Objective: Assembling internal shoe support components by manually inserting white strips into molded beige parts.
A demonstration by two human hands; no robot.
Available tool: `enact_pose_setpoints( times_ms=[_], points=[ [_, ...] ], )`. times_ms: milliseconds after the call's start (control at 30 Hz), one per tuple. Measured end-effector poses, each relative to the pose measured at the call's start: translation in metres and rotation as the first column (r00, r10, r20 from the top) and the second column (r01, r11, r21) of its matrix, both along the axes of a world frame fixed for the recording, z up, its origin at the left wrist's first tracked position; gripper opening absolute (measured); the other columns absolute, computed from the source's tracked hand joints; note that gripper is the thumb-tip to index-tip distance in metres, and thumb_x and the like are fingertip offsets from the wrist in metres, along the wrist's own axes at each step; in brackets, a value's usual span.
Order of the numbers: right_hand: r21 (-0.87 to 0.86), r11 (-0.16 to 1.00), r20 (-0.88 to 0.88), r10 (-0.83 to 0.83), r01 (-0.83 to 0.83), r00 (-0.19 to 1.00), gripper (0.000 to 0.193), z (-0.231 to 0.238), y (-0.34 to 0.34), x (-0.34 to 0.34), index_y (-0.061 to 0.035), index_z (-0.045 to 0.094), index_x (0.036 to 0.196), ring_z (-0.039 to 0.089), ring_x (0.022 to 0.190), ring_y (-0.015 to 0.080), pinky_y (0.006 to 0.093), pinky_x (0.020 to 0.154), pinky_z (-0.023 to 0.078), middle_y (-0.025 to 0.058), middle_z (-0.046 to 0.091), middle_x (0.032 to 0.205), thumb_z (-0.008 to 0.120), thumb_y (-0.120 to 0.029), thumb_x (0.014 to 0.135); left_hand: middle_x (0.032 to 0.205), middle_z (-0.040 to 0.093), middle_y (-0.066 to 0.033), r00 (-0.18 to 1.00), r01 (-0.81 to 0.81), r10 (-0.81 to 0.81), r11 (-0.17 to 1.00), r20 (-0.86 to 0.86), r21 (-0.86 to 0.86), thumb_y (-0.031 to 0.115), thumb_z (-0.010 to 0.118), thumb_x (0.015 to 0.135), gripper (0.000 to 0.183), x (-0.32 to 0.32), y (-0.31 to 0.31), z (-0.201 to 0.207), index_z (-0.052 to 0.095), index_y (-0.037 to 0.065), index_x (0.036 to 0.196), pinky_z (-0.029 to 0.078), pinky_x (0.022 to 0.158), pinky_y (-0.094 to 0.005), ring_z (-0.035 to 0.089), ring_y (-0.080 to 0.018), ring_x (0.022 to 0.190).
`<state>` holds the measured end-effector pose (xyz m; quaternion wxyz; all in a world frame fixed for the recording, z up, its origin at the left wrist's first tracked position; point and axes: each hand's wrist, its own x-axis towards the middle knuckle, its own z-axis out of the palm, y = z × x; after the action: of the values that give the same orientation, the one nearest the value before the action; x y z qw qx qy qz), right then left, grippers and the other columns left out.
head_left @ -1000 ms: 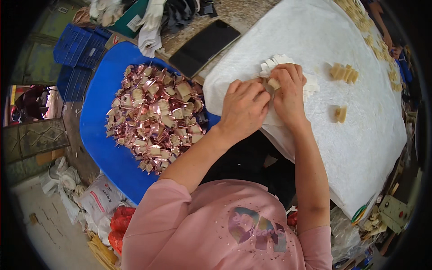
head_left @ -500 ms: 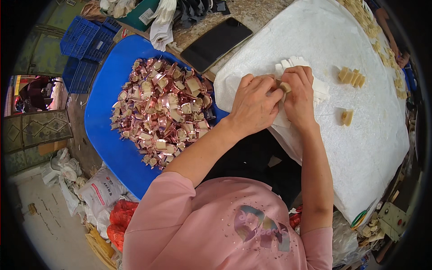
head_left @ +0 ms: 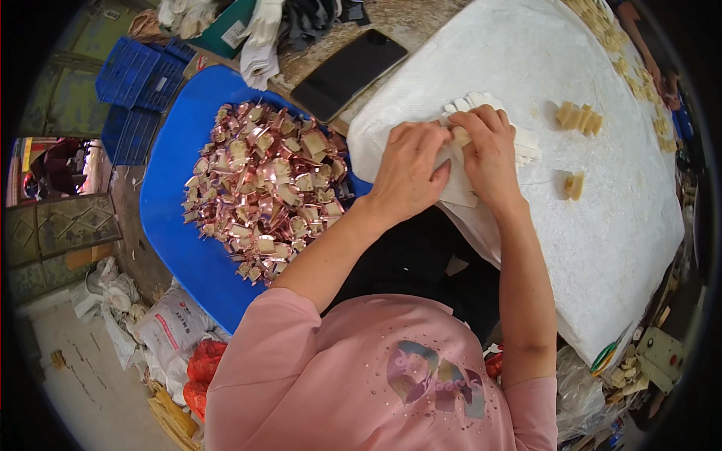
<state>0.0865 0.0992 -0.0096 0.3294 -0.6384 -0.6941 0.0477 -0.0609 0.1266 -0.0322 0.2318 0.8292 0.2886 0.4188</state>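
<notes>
My two hands work close together over the near left part of a white woven sheet. My right hand has its fingers bent round a small beige block. Beside it, my left hand is closed, fingertips turned toward the block; a pale edge shows by its thumb, but what it grips is hidden. White strips lie fanned out behind and beside my right hand. Farther right on the sheet rest a short row of beige blocks and a separate beige piece.
To the left stands a blue basin heaped with shiny copper-pink metal parts. A black phone lies behind, near white gloves. More beige blocks line the far right edge of the white sheet. Blue crates stand far left.
Both hands have shifted slightly left, and the fingers have changed their hold around the small block. The separate beige piece at right looks narrower now. The whole view has moved a little.
</notes>
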Motion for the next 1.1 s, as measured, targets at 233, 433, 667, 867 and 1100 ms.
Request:
enact_pose_setpoints(
  times_ms=[233, 433, 667, 867, 1100],
  points=[
    [0.034, 0.999, 0.008, 0.018, -0.019, 1.000, 0.028, -0.007, 0.004, -0.002, -0.0108, 0.062, 0.087, 0.046, 0.091, 0.0291, 0.0404, 0.080, 0.035, 0.0066, 0.055, 0.089, 0.055, 0.006, 0.065, 0.106, 0.058, -0.0048, 0.958, -0.181, 0.214, 0.967, -0.189, 0.178, 0.007, 0.066, 0.064, 0.040, -0.001, -0.009, 0.006, 0.056, 0.007, 0.103, 0.028, 0.089, -0.0431, 0.049, -0.0248, 0.102],
    [0.134, 0.987, -0.373, 0.133, -0.089, 0.918, 0.032, 0.001, -0.009, 0.021, -0.0061, 0.058, 0.088, 0.048, 0.094, 0.0242, 0.0335, 0.082, 0.040, 0.0076, 0.058, 0.094, 0.046, 0.014, 0.066, 0.105, 0.059, -0.0014, 0.942, -0.149, 0.212, 0.959, -0.259, 0.240, 0.012, 0.067, 0.064, 0.033, -0.005, -0.005, 0.003, 0.061, 0.008, 0.097, 0.028, 0.088, -0.0426, 0.048, -0.0241, 0.102],
    [0.370, 0.885, -0.878, 0.234, 0.282, 0.419, 0.010, 0.045, -0.075, 0.080, -0.0021, 0.050, 0.092, 0.056, 0.086, 0.0186, 0.0319, 0.085, 0.043, 0.0120, 0.059, 0.089, 0.057, -0.007, 0.088, 0.111, 0.056, -0.0044, 0.946, -0.103, 0.160, 0.973, -0.282, 0.209, 0.008, 0.064, 0.065, 0.035, -0.002, -0.006, 0.005, 0.058, 0.006, 0.100, 0.031, 0.091, -0.0423, 0.046, -0.0260, 0.105],
    [0.298, 0.931, -0.686, 0.055, 0.211, 0.726, 0.010, 0.068, -0.113, 0.068, 0.0014, 0.050, 0.096, 0.057, 0.083, 0.0171, 0.0294, 0.076, 0.046, 0.0125, 0.059, 0.093, 0.052, 0.003, 0.087, 0.112, 0.049, -0.0152, 0.966, -0.134, 0.182, 0.960, -0.182, 0.246, 0.011, 0.064, 0.070, 0.040, 0.008, -0.017, 0.018, 0.055, 0.002, 0.108, 0.027, 0.096, -0.0444, 0.042, -0.0341, 0.108],
    [0.124, 0.976, -0.541, 0.216, -0.176, 0.813, 0.010, 0.068, -0.112, 0.048, 0.0009, 0.057, 0.089, 0.057, 0.084, 0.0226, 0.0329, 0.076, 0.044, 0.0108, 0.061, 0.089, 0.053, -0.006, 0.083, 0.083, 0.055, -0.0129, 0.933, 0.359, -0.351, 0.913, 0.076, -0.195, 0.019, 0.056, 0.087, 0.032, 0.051, -0.076, 0.026, 0.057, -0.003, 0.111, 0.044, 0.059, -0.0352, 0.053, -0.0227, 0.064]
  ],
)
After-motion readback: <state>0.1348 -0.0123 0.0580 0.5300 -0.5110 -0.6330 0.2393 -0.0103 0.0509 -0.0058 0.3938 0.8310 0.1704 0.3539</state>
